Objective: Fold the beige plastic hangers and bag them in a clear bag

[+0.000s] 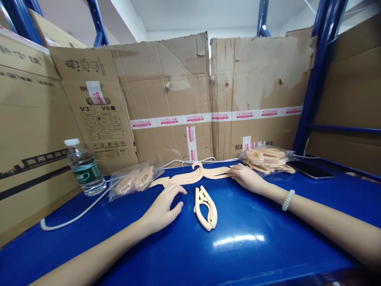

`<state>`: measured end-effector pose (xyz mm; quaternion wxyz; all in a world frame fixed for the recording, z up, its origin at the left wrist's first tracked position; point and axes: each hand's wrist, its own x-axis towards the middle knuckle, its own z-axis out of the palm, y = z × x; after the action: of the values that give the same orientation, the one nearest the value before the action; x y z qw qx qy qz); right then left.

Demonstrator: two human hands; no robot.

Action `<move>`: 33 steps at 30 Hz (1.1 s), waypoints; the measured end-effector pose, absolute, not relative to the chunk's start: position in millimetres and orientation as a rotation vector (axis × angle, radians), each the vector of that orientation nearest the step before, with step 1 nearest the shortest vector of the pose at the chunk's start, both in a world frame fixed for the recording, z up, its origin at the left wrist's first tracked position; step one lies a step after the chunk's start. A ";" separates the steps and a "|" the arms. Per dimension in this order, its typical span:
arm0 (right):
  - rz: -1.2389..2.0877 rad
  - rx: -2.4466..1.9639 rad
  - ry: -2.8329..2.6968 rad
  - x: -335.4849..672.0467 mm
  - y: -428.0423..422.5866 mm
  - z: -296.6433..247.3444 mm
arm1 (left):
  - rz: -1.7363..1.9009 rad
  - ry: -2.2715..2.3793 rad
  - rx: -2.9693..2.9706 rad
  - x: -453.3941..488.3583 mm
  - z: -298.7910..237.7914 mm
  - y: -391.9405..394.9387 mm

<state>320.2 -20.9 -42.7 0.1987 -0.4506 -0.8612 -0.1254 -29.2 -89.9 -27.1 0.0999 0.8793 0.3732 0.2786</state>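
An unfolded peach plastic hanger [195, 175] lies across the back of the blue table [238, 238]. My right hand [246, 177] rests on its right arm tip, fingers closed loosely over the end. My left hand [163, 208] lies on the table just below the hanger's left arm, fingers apart and curved, holding nothing. A folded peach hanger [206, 208] lies between my two hands, closer to me.
A water bottle [85, 167] stands at the left. A clear bag of folded hangers [135, 178] lies beside it, another bag [268, 159] at the back right. A phone [311, 169] lies far right. A white cable [77, 214] runs along the left. Cardboard boxes [166, 95] wall the back.
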 end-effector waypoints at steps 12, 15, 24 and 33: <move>-0.199 -1.217 -2.372 318.0 -20.2 -43.3 | 0.865 1.145 2.533 -29.5 -27.2 -87.8; -0.167 -1.205 -2.353 317.4 -21.6 -40.4 | 0.885 1.159 2.478 -28.0 -25.6 -89.2; 0.008 -1.193 -2.349 331.3 -30.5 -18.5 | 0.975 1.107 2.044 -27.1 -25.3 -89.3; 0.318 -1.250 -2.261 344.7 -40.6 0.4 | 0.971 1.105 1.224 -21.7 -15.0 -97.6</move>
<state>344.7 -40.6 0.4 0.2663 -0.4628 -0.8373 0.1176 -21.7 -97.6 -15.0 0.5760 0.5228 0.4721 0.4148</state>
